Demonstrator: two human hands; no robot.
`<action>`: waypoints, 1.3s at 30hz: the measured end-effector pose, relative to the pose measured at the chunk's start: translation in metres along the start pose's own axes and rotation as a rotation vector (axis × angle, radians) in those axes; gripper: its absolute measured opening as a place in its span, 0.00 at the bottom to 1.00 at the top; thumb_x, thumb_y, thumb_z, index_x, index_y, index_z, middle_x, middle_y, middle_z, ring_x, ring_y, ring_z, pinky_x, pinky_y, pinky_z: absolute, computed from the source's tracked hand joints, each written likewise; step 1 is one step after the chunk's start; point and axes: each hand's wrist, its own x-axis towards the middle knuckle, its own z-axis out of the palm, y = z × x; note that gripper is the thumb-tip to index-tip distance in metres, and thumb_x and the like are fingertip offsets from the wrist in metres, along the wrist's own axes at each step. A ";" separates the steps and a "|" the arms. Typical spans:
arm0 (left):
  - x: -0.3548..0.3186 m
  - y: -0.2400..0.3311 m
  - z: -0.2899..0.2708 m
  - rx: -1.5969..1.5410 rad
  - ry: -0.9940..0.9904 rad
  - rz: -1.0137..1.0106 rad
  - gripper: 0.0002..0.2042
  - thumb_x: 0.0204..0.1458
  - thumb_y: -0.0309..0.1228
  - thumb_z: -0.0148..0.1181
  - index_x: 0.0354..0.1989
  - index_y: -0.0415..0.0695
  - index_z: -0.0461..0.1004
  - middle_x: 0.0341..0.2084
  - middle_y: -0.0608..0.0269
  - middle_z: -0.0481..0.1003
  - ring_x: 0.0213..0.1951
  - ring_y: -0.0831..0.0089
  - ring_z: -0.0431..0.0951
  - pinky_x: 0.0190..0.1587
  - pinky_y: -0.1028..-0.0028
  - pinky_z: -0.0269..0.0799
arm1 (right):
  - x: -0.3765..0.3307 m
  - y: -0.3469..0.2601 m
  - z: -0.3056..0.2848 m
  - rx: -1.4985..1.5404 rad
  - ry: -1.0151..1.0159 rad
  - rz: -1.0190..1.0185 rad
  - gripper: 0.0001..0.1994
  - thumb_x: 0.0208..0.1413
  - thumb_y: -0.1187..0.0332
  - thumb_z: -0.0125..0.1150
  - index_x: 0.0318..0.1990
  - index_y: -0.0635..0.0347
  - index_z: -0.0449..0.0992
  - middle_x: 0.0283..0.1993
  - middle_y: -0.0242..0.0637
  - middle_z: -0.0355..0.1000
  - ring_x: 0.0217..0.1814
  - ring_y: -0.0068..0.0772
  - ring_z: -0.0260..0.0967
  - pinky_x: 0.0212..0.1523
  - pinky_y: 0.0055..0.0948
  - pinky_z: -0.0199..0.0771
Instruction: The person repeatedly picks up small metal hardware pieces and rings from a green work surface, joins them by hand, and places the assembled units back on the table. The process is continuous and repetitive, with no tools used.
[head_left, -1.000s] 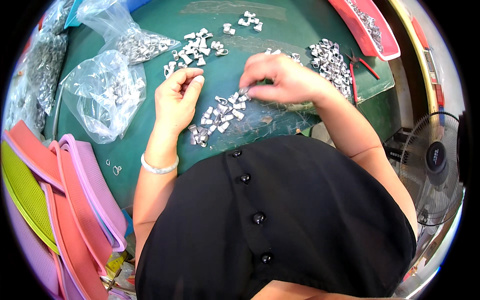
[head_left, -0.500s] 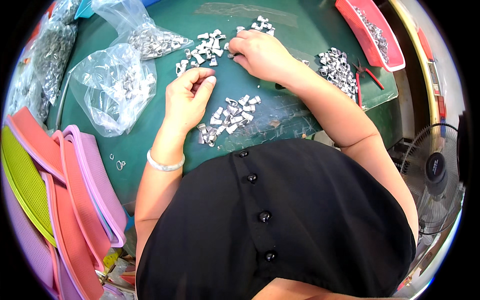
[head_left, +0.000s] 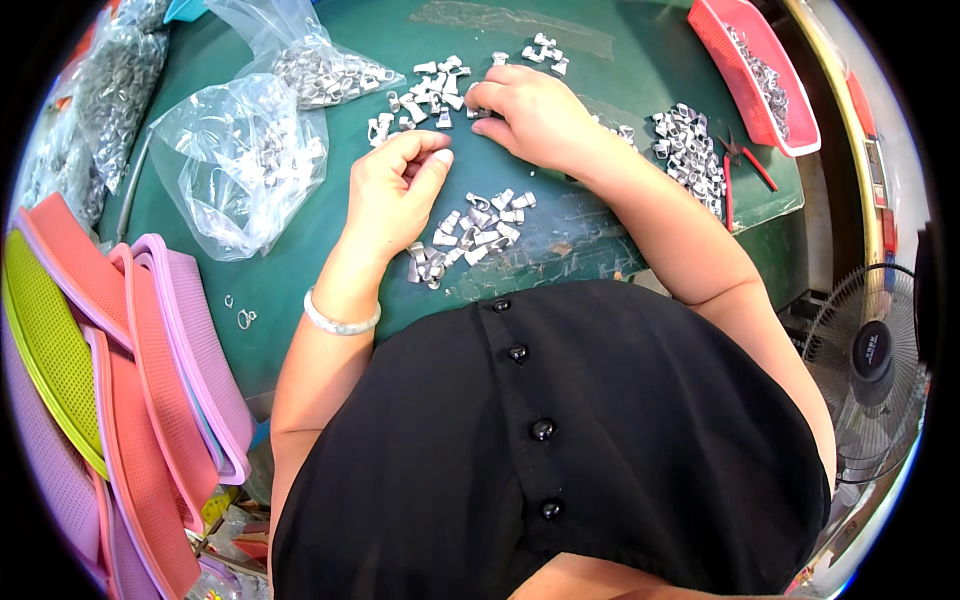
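Observation:
My left hand (head_left: pixel 395 192) is closed in a pinch, thumb against curled index finger, above the green table; whatever it holds, if anything, is hidden. My right hand (head_left: pixel 535 118) bends over the table with thumb and fingers around a small silver metal piece (head_left: pixel 477 113), mostly covered by the fingertips. Just left of it lies a loose group of looped silver metal pieces (head_left: pixel 432 97). Another small heap of these metal pieces (head_left: pixel 484 236) sits between my hands and my body. Farther off, beyond my right hand, are a few more pieces (head_left: pixel 545 50).
A denser metal-piece pile (head_left: pixel 690 150) lies right, beside red-handled pliers (head_left: pixel 750 162) and a pink basket (head_left: pixel 800 135) of metal parts. Clear plastic bags (head_left: pixel 240 165) of parts stand left. Stacked colored plastic baskets (head_left: pixel 195 340) fill the lower left; a fan (head_left: pixel 870 350) stands right.
The whole view has shifted slightly, moving the table things rightward. My right hand stays by the group of metal pieces, and my left hand keeps its pinch.

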 end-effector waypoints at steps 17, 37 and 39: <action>-0.003 0.004 0.007 -0.208 0.014 0.021 0.06 0.46 0.23 0.61 0.34 0.38 0.75 0.24 0.67 0.74 0.25 0.85 0.71 0.28 0.84 0.68 | -0.008 -0.002 -0.007 1.166 -0.177 0.258 0.03 0.53 0.78 0.54 0.35 0.64 0.73 0.35 0.27 0.68 0.38 0.16 0.64 0.42 0.20 0.65; -0.003 0.005 0.008 -0.057 0.033 0.141 0.04 0.46 0.22 0.61 0.30 0.38 0.75 0.23 0.68 0.73 0.24 0.85 0.70 0.27 0.83 0.66 | -0.011 -0.014 -0.007 0.947 -0.097 0.129 0.05 0.52 0.78 0.53 0.35 0.64 0.73 0.33 0.28 0.69 0.37 0.18 0.64 0.39 0.20 0.64; -0.003 0.004 0.008 -0.071 0.031 0.139 0.04 0.46 0.22 0.60 0.30 0.38 0.75 0.23 0.68 0.73 0.24 0.85 0.70 0.27 0.83 0.66 | -0.011 -0.015 -0.008 0.934 -0.091 0.122 0.05 0.51 0.78 0.53 0.35 0.64 0.73 0.33 0.29 0.69 0.37 0.18 0.64 0.39 0.20 0.64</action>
